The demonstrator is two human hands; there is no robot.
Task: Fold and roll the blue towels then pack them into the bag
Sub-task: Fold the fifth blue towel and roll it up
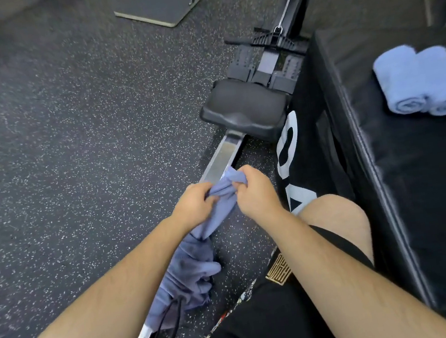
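Both hands are working one blue towel [193, 270] in front of the seated person. The left hand [194, 205] is gripping the bunched upper end with fingers curled round the cloth. The right hand [254, 193] is clamping the same end from the other side, knuckles up, just beside the left. The rest of the towel is hanging in loose folds toward the person, trailing across the metal rail [220, 157] of a rowing machine. Whether its lower end is touching the speckled floor [67, 133] cannot be told. A black cable [165, 320] is crossing the lowest folds.

Three rolled towels [401, 80] are lying side by side, touching, on top of a black padded box [417, 170] to the person's right, well apart from the hands. The outermost roll is running off the frame edge.

The rower's black seat [247, 108] is sitting on the rail beyond the hands, close against the box.
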